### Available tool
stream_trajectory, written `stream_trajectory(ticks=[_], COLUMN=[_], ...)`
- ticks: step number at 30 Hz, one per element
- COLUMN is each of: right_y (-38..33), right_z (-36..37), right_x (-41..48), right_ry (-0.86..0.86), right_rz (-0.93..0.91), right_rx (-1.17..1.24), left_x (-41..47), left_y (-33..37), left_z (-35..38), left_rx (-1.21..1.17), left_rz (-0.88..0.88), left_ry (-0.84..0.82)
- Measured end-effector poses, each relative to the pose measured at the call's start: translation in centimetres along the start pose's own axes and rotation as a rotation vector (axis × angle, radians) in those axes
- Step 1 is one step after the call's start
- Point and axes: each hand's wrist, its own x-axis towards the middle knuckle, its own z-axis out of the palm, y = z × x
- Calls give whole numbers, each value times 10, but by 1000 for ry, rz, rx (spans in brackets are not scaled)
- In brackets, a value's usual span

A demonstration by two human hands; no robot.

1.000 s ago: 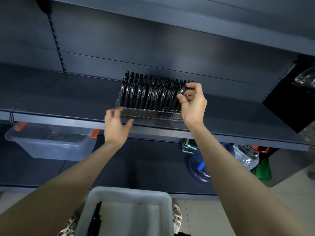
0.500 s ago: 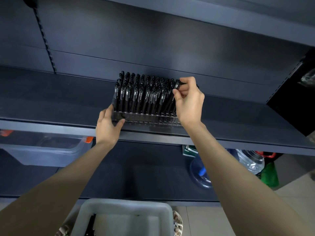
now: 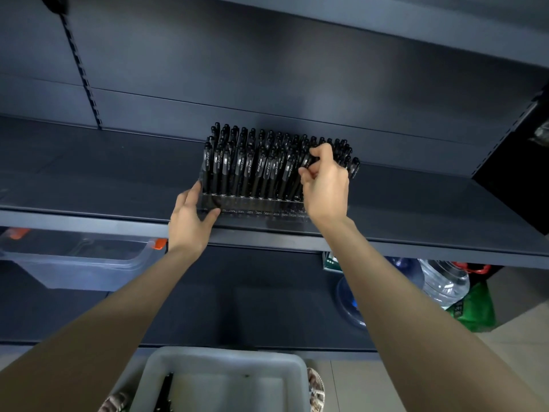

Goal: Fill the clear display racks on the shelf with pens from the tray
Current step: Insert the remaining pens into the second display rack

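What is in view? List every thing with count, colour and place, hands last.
shelf: one, dark grey, across the middle
rack: one, clear, at the shelf's front edge
pens in rack: many, black, standing upright in rows
held pen: one, black, right part of the rack
tray: one, white, bottom centre
pens in tray: a few, black, along its left side
storage box: one, clear with orange clips, under the shelf at left
clear jug: one, lower right
blue jug: one, left of the clear jug
bag: one, green, lower right
left hand: rests against the rack's left end
right hand: pinches the held pen
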Motion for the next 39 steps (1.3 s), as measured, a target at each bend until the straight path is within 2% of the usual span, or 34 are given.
stream_trajectory(ticks=[7,12,15,19,24,29,34,37,39], right_y=[-9,-8,-10,-14,-21,-22,-17,-12,-9], right_z=[-5,-5,-6,-10,2,47,98,127,140], right_x=[1,-4,-7,-22,-83,-186,-293,-354,-381], right_ry=[-104,-169,-166,-126,-136,-342,-662,-873,-972], right_rz=[-45,9,52,58,117,205,353,432,472], right_rx=[-91,-98,-92,-76,61,165,188,159,114], left_x=[0,3,3,-13,-69,-147,-217,-256,-277], left_y=[1,-2,-1,-2,-37,-105,-166,-203,-218], left_z=[-3,-8,-13,-28,-47,-60,-59,-51,-45], left_rx=[13,-1,-36,-84,-49,-2,61,82,-6], left_rz=[-8,-36,-60,-59,-50,-267,-504,-542,-574], left_ry=[-30,-97,-121,-66,-60,-164,-248,-298,-329])
